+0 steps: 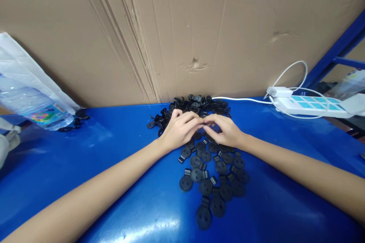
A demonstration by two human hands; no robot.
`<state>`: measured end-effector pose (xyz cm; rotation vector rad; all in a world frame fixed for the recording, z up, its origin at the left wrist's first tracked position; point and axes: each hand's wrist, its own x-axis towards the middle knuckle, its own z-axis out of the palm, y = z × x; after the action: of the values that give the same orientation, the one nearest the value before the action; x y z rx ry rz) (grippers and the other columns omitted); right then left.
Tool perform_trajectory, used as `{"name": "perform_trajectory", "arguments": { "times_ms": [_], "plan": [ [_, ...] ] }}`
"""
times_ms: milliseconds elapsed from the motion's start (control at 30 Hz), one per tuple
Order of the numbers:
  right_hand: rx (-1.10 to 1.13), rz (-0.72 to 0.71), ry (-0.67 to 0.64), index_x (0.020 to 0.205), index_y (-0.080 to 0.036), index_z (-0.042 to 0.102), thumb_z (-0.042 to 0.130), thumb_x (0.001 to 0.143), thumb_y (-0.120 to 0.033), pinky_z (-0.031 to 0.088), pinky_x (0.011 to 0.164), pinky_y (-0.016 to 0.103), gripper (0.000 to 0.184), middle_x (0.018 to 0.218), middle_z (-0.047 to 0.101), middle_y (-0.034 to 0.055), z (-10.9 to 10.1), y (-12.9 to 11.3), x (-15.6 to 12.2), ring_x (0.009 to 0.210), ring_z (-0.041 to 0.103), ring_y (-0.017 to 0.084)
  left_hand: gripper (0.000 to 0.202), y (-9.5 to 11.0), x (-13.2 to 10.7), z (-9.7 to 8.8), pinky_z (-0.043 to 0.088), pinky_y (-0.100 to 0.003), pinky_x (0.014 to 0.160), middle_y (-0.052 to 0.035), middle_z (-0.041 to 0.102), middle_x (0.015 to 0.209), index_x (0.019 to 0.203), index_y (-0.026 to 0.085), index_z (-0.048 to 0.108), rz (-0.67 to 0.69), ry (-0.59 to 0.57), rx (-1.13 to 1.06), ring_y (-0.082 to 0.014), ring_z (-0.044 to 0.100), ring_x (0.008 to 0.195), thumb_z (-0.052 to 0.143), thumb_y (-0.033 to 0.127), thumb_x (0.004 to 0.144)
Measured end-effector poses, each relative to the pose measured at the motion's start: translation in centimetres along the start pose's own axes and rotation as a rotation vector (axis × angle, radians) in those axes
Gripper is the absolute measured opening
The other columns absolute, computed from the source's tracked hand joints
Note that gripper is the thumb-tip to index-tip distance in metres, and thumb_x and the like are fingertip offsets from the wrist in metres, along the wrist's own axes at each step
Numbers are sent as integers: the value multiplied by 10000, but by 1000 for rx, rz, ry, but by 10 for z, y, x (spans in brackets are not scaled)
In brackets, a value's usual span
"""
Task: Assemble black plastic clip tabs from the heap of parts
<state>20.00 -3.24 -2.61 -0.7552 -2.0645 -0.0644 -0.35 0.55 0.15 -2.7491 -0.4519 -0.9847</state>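
Note:
My left hand and my right hand meet above a spread of black plastic discs, each with two holes and a small rectangular loop. Their fingertips touch at the middle, curled close together, and whatever lies between them is hidden. Both palms hover over the parts. A denser heap of the same parts lies just beyond my fingers, against the cardboard. One disc sits lowest in the spread, nearest me.
The parts lie on a glossy blue table backed by a cardboard sheet. A plastic water bottle and white bag lie at left beside more black parts. A white power strip and cable sit at right.

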Motion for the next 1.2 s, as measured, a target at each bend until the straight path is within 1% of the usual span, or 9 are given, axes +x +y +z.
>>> {"name": "perform_trajectory", "arguments": {
  "times_ms": [67, 167, 267, 400, 567, 733, 900, 1067, 1200],
  "plan": [
    [-5, -19, 7, 1004, -201, 526, 513, 904, -155, 548, 697, 303, 112, 879, 670, 57, 0, 1, 0, 764, 657, 176, 115, 1, 0, -1, 295, -338, 769, -30, 691, 968, 1037, 191, 554, 3, 18, 6, -139, 629, 866, 490, 256, 967],
    [35, -41, 11, 983, -203, 526, 482, 898, -111, 552, 805, 335, 132, 1015, 669, 93, -1, 0, 1, 946, 656, 199, 103, 1, 0, -1, 309, -337, 775, -40, 688, 959, 988, 170, 536, -3, 41, 1, -148, 629, 891, 517, 264, 950],
    [50, -48, 2, 969, -195, 531, 484, 890, -91, 543, 853, 350, 138, 1089, 642, 122, -2, -1, 2, 1018, 632, 207, 60, 1, -1, -1, 309, -336, 775, -27, 682, 935, 926, 177, 536, 20, 39, 22, -137, 623, 858, 507, 225, 946],
    [20, -52, 7, 946, -191, 542, 492, 889, -97, 549, 813, 345, 121, 1035, 630, 116, -4, -1, 3, 965, 630, 204, 78, 1, -1, -1, 303, -335, 760, -9, 671, 882, 884, 179, 532, 40, 49, 41, -122, 613, 806, 492, 196, 949],
    [-6, -67, 10, 938, -190, 550, 514, 886, -98, 550, 795, 338, 112, 1010, 620, 107, -4, -1, 3, 943, 625, 200, 114, 1, -1, -1, 294, -333, 748, 1, 676, 848, 850, 177, 516, 10, 32, 16, -121, 612, 798, 500, 221, 954],
    [-7, -57, 11, 941, -195, 564, 522, 887, -110, 553, 781, 337, 109, 1001, 623, 98, -4, 0, 2, 940, 624, 201, 124, 0, -1, -1, 294, -329, 743, 4, 669, 833, 849, 175, 502, 7, 47, -2, -122, 609, 780, 503, 235, 958],
    [7, -40, 37, 905, -197, 608, 537, 895, -136, 556, 785, 340, 94, 979, 624, 88, -4, 3, 1, 926, 630, 198, 160, 0, -1, -1, 295, -324, 751, 4, 666, 836, 847, 177, 503, -26, 11, -33, -121, 604, 777, 515, 292, 957],
    [57, -16, 113, 874, -173, 647, 567, 897, -151, 559, 675, 289, 85, 996, 612, 94, 1, 5, -1, 728, 629, 137, 202, -1, -3, 1, 299, -316, 753, 3, 665, 837, 847, 174, 503, -86, 3, -44, -116, 601, 775, 517, 345, 955],
    [36, 17, 111, 931, -186, 664, 553, 915, -190, 561, 759, 334, 113, 967, 623, 89, 5, 6, 0, 864, 645, 187, 210, -2, -5, 4, 310, -310, 756, 9, 662, 824, 847, 176, 501, -112, 0, -32, -115, 596, 761, 538, 360, 942]
  ]
}}
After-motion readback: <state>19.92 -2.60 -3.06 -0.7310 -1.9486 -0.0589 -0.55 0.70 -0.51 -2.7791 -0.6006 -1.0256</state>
